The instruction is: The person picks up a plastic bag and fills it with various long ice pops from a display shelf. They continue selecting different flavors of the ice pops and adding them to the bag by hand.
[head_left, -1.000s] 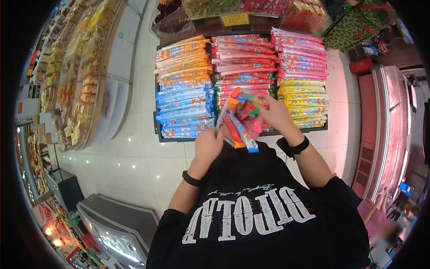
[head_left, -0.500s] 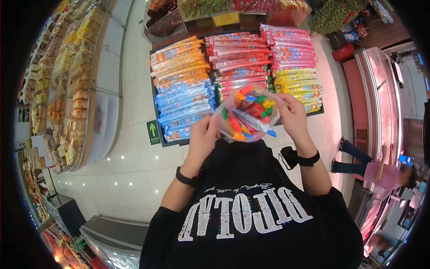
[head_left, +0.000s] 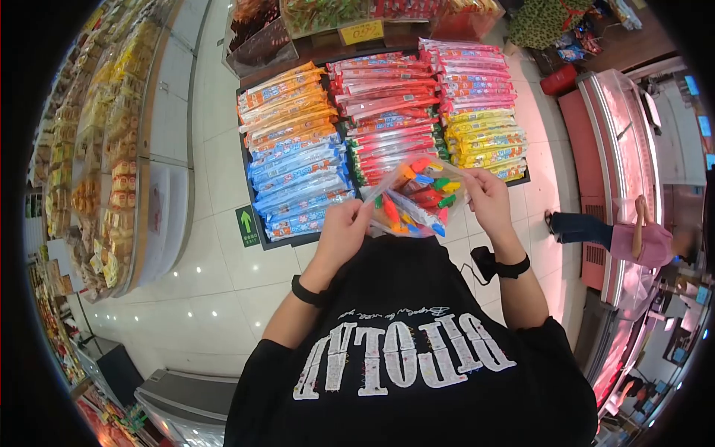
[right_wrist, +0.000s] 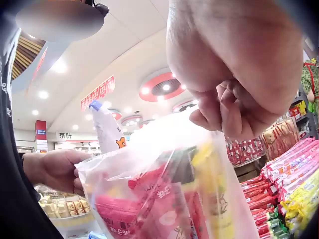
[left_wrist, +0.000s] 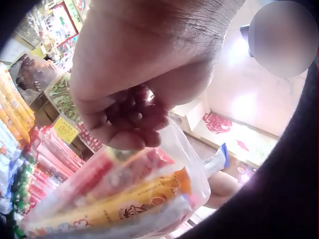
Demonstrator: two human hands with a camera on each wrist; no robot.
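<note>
A thin clear plastic bag (right_wrist: 94,174) hangs between my two hands in front of the chest. My left hand (head_left: 344,226) grips its rim on the left, fingers curled in the left wrist view. On the other side my right hand (head_left: 489,200) pinches the rim between thumb and fingers. Inside are several long wrapped sticks: an orange packet (left_wrist: 134,201), a yellow packet (right_wrist: 212,194) and pink ones. One white packet with a blue end (right_wrist: 107,127) pokes out above the rim. The bag's mouth is spread, with colourful packet ends showing in the head view.
Beyond the bag lies a low dark display tray (head_left: 246,160) of wrapped sticks sorted by colour. Clear candy bins with a yellow price sign (head_left: 360,32) stand behind it. Packed shelves (head_left: 119,160) line the left. A freezer case (head_left: 607,149) and a person (head_left: 642,243) are at right.
My right hand, first over the bunched bag, has moved out to its right rim, and the bag's mouth has spread. The view has turned, so the display tray sits farther left.
</note>
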